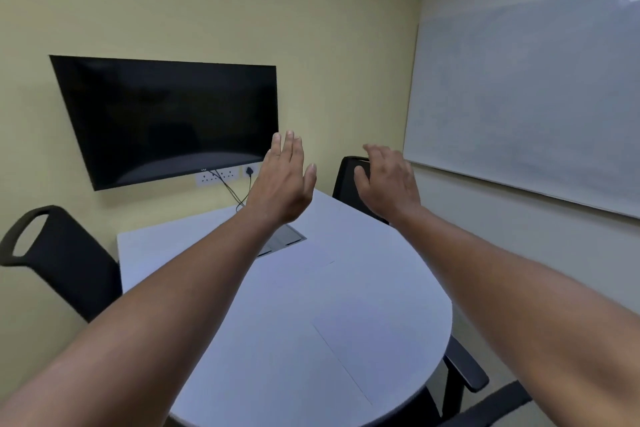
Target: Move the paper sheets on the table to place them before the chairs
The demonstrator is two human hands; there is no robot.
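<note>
White paper sheets lie flat on the white table. One sheet is near the right front edge, and another sheet sits mid-table beside the grey cable hatch. Both are hard to tell from the tabletop. My left hand and my right hand are raised above the far end of the table, fingers spread, holding nothing. Black chairs stand around: one chair at the left, one chair at the far right behind my right hand, one chair at the near right.
A dark wall screen hangs behind the table with sockets and cables below it. A whiteboard covers the right wall.
</note>
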